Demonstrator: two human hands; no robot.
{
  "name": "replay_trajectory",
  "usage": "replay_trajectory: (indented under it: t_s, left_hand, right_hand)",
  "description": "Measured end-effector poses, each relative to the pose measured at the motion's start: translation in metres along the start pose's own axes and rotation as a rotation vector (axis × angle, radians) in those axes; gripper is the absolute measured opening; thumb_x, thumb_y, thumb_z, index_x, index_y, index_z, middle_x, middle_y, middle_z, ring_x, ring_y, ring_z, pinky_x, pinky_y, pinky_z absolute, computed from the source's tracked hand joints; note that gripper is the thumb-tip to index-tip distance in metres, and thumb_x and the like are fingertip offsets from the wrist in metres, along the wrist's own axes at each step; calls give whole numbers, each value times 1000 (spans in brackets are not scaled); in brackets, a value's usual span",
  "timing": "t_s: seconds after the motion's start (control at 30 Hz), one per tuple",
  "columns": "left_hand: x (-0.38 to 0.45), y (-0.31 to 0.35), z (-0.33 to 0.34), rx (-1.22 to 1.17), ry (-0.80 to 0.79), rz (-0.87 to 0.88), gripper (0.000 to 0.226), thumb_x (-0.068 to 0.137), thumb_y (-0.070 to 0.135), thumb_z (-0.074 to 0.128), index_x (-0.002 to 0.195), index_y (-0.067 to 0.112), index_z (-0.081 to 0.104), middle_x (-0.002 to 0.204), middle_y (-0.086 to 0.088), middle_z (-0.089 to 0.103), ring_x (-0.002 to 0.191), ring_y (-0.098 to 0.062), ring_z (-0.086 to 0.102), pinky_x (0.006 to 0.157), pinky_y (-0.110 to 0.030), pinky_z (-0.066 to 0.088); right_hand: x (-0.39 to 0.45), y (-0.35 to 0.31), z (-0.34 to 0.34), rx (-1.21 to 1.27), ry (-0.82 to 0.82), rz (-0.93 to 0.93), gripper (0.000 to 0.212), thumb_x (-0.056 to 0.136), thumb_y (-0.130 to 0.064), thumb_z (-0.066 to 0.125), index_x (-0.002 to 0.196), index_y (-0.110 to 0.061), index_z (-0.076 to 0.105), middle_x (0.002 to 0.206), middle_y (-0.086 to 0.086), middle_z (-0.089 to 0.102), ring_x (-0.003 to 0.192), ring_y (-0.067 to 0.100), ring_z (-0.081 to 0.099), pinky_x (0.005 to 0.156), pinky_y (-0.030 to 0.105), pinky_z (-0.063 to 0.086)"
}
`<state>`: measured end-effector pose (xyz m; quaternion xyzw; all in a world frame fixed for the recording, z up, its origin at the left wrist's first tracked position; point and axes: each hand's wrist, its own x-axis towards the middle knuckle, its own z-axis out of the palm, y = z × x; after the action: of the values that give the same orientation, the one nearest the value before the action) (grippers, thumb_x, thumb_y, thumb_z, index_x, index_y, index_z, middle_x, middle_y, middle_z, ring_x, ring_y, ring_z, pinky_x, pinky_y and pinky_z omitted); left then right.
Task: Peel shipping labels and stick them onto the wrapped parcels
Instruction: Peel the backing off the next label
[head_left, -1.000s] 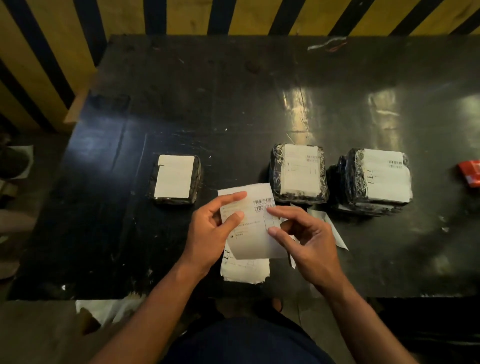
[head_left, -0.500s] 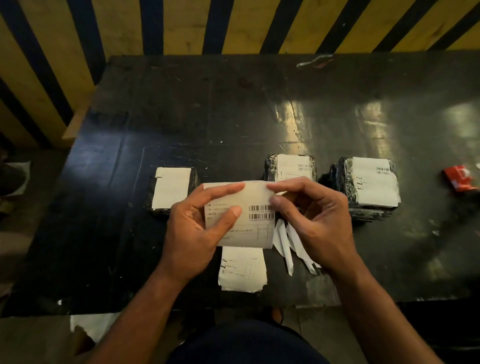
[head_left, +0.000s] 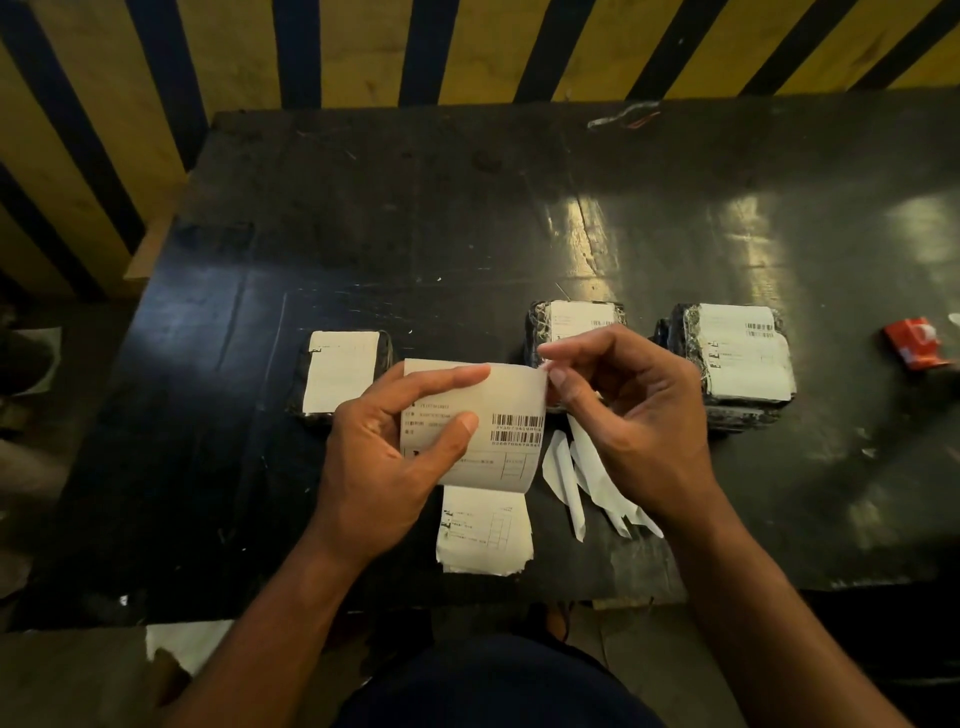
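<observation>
A: Where is the shipping label (head_left: 511, 410)?

B: It is held up above the near part of the black table (head_left: 363, 218), printed side toward the camera, barcodes on its right half. The left hand (head_left: 384, 457) grips its left side, thumb across the front and index finger along the top edge. The right hand (head_left: 634, 415) pinches the upper right corner between thumb and forefinger, the other fingers curled loosely.

A: What lies under it?

B: A stack of labels (head_left: 483, 530) rests on the table just below the held one, near the front edge. Just to the right, partly under the right hand, lie several white backing strips (head_left: 566, 478).

A: And the parcels?

B: Three dark wrapped ones in a row farther back. The left parcel (head_left: 337, 374) shows a white label on top and sits just beyond the left hand. The middle parcel (head_left: 576, 322) is partly hidden by the right hand. The right parcel (head_left: 737, 358) carries a label with barcodes and appears to rest on another dark bundle.

A: Anything else?

B: A small red packet (head_left: 917, 343) near the right edge, and a yellow and dark striped wall (head_left: 363, 52) behind the table.
</observation>
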<state>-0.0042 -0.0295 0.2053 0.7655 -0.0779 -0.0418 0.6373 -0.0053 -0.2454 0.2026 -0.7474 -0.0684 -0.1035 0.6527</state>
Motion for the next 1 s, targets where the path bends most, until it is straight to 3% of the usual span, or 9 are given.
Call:
replay_trajectory:
  t_s: [0.27, 0.43, 0.5, 0.6, 0.67, 0.8, 0.87, 1.0]
  left_hand:
    - [-2, 0, 2, -12, -14, -4, 32, 82, 29, 72, 114, 34, 72, 123, 2, 67, 119, -13, 66, 77, -28, 64]
    - [-2, -2, 5, -15, -23, 8, 32, 83, 27, 72, 113, 34, 72, 123, 4, 66, 120, -10, 65, 77, -25, 64]
    - [0, -6, 7, 2, -25, 21, 31, 85, 30, 76, 116, 32, 73, 128, 3, 61, 124, -16, 62, 83, -28, 63]
    - [4, -11, 13, 258, 108, 111, 39, 82, 46, 79, 119, 35, 71, 144, 6, 45, 137, -13, 47, 100, -18, 53]
    - [6, -7, 18, 316, 168, 169, 39, 81, 45, 77, 118, 33, 71, 138, 5, 48, 132, -8, 48, 103, -13, 48]
    - [9, 1, 34, 209, 41, 216, 33, 89, 30, 80, 119, 25, 68, 115, 4, 66, 105, -14, 69, 86, -22, 59]
    - [12, 2, 39, 160, 27, 199, 34, 88, 27, 80, 120, 22, 69, 111, 5, 70, 102, -14, 72, 85, -27, 61]
    - [16, 4, 40, 90, 18, 159, 35, 87, 35, 77, 118, 22, 70, 106, 10, 74, 100, -13, 74, 84, -24, 61]
  right_hand:
    - [-3, -4, -1, 16, -3, -6, 17, 94, 3, 67, 105, -9, 71, 88, 7, 72, 81, 22, 73, 73, 27, 61]
    - [-4, -4, -2, 5, 8, -10, 15, 94, 5, 68, 104, -7, 69, 85, 7, 71, 77, 22, 71, 72, 29, 61]
    - [-4, -5, -2, 28, 25, -5, 14, 94, 6, 67, 103, -4, 68, 85, 8, 70, 75, 22, 70, 71, 31, 62]
    - [-3, -5, -2, 73, 42, 4, 12, 94, 5, 67, 102, -5, 66, 86, 10, 70, 77, 25, 71, 71, 35, 63]
    - [-3, -5, -2, 92, 53, 10, 14, 94, 5, 68, 102, -6, 65, 87, 11, 70, 78, 27, 71, 73, 39, 63]
    - [-2, -6, 3, 115, 77, 5, 20, 91, 8, 70, 104, -7, 65, 87, 10, 70, 79, 27, 71, 76, 38, 61]
    - [-2, -6, 4, 114, 72, 11, 20, 91, 7, 71, 104, -7, 64, 87, 7, 71, 80, 23, 71, 77, 33, 59]
    - [-2, -5, 4, 91, 57, 24, 21, 91, 4, 72, 106, -8, 64, 88, 7, 72, 82, 27, 73, 80, 41, 61]
